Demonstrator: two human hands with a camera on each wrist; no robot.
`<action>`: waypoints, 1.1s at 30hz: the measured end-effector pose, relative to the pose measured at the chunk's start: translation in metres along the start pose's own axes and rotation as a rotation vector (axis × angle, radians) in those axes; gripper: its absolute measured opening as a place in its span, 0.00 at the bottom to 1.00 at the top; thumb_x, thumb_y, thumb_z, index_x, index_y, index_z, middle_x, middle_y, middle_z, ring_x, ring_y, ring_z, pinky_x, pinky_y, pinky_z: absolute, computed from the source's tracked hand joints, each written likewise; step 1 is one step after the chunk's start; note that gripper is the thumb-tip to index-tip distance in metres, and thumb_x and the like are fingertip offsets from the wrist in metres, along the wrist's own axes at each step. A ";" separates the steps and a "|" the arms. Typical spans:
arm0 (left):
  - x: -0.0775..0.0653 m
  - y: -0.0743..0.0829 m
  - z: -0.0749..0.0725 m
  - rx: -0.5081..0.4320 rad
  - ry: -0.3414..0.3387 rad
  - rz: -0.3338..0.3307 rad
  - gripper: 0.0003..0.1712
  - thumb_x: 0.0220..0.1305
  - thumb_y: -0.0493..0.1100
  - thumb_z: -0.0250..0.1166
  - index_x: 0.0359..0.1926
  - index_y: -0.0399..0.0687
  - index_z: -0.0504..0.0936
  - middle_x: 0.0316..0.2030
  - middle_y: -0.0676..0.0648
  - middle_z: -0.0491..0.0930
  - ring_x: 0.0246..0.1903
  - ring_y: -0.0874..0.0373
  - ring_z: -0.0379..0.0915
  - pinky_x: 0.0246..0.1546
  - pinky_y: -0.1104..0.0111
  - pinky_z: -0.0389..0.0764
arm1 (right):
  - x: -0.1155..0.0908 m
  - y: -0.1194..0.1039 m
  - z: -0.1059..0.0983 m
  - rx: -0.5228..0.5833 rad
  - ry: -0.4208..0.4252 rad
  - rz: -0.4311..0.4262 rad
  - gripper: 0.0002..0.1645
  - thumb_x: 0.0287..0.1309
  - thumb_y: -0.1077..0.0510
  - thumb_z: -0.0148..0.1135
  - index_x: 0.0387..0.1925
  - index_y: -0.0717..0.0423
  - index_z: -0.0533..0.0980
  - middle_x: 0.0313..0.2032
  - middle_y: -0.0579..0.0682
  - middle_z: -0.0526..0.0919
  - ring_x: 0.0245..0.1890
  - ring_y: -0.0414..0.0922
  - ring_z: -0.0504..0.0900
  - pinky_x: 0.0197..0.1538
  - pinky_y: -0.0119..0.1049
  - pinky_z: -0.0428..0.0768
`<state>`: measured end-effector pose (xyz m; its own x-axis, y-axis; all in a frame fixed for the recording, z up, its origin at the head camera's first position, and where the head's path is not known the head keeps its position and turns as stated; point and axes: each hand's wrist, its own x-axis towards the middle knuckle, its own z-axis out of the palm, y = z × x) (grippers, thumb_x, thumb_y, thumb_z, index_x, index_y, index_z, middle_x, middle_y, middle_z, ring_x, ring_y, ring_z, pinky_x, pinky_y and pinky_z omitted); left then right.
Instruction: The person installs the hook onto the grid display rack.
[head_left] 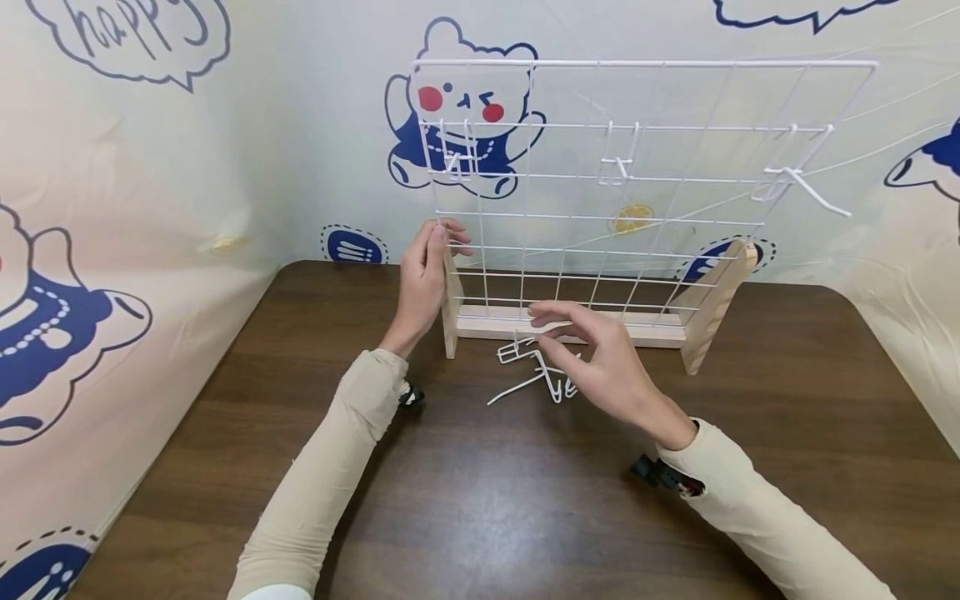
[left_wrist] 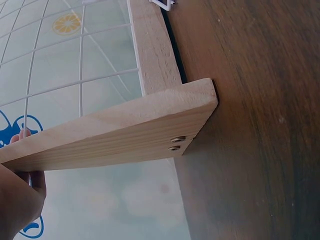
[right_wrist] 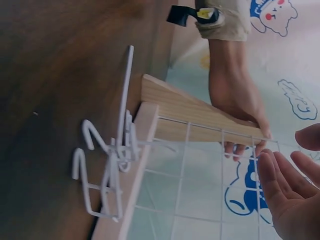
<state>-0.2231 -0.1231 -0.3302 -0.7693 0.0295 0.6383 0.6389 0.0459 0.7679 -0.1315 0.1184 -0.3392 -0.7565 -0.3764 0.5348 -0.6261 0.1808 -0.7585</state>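
A white wire grid rack (head_left: 645, 64) stands upright between two wooden side supports. My left hand (head_left: 427, 271) grips the upper end of the left wooden support (left_wrist: 115, 135), with fingertips showing behind it. In front of the rack's wooden base bar (head_left: 487, 325), several loose white wire hooks (right_wrist: 125, 90) lie tangled on the table. My right hand (head_left: 600, 358) hovers over these hooks, its fingers loosely bent and thumb apart, holding nothing. In the right wrist view, a gap shows between that hand and the hooks.
On the grid's upper part hang a left hook (head_left: 453, 162), a middle hook (head_left: 618, 162) and a right hook (head_left: 817, 197), which juts outward. The brown wooden table (head_left: 480, 517) meets a patterned cloth backdrop (head_left: 300, 150) behind and at the sides. The right wooden support (head_left: 716, 312) stands opposite.
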 end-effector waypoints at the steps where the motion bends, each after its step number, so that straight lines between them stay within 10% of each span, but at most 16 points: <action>1: 0.000 0.000 0.000 0.002 0.001 -0.001 0.20 0.79 0.38 0.41 0.48 0.22 0.73 0.43 0.25 0.77 0.40 0.29 0.77 0.53 0.47 0.79 | -0.002 0.001 0.001 -0.016 -0.008 0.008 0.22 0.61 0.70 0.63 0.57 0.58 0.78 0.49 0.48 0.85 0.47 0.50 0.85 0.51 0.39 0.83; 10: 0.000 -0.002 0.002 0.018 0.012 0.001 0.19 0.79 0.37 0.41 0.49 0.23 0.73 0.43 0.23 0.77 0.40 0.30 0.78 0.53 0.44 0.78 | -0.017 0.014 0.019 -0.108 -0.135 0.064 0.20 0.62 0.67 0.64 0.55 0.55 0.79 0.46 0.46 0.86 0.41 0.40 0.86 0.45 0.40 0.85; 17: 0.000 0.000 0.002 0.014 0.017 -0.005 0.19 0.79 0.37 0.41 0.49 0.24 0.73 0.43 0.24 0.77 0.40 0.29 0.77 0.53 0.45 0.78 | -0.025 0.019 0.034 -0.099 -0.390 0.203 0.20 0.64 0.65 0.63 0.57 0.60 0.77 0.36 0.55 0.86 0.25 0.44 0.85 0.26 0.31 0.82; 24: 0.000 0.001 0.003 0.020 0.016 0.016 0.19 0.79 0.37 0.41 0.48 0.23 0.74 0.42 0.25 0.78 0.39 0.36 0.80 0.53 0.46 0.78 | -0.028 0.026 0.045 -0.241 -0.481 0.176 0.23 0.64 0.62 0.63 0.60 0.64 0.74 0.52 0.55 0.82 0.34 0.33 0.82 0.40 0.34 0.83; 33: 0.000 0.000 0.000 0.018 0.011 0.009 0.20 0.80 0.37 0.41 0.49 0.23 0.74 0.42 0.24 0.78 0.39 0.36 0.80 0.53 0.59 0.81 | -0.030 0.029 0.043 -0.296 -0.523 0.187 0.23 0.64 0.60 0.64 0.58 0.65 0.75 0.46 0.55 0.83 0.41 0.44 0.83 0.47 0.39 0.83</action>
<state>-0.2234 -0.1226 -0.3301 -0.7635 0.0194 0.6455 0.6453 0.0640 0.7613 -0.1190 0.0953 -0.3932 -0.7126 -0.6953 0.0936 -0.5746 0.5019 -0.6465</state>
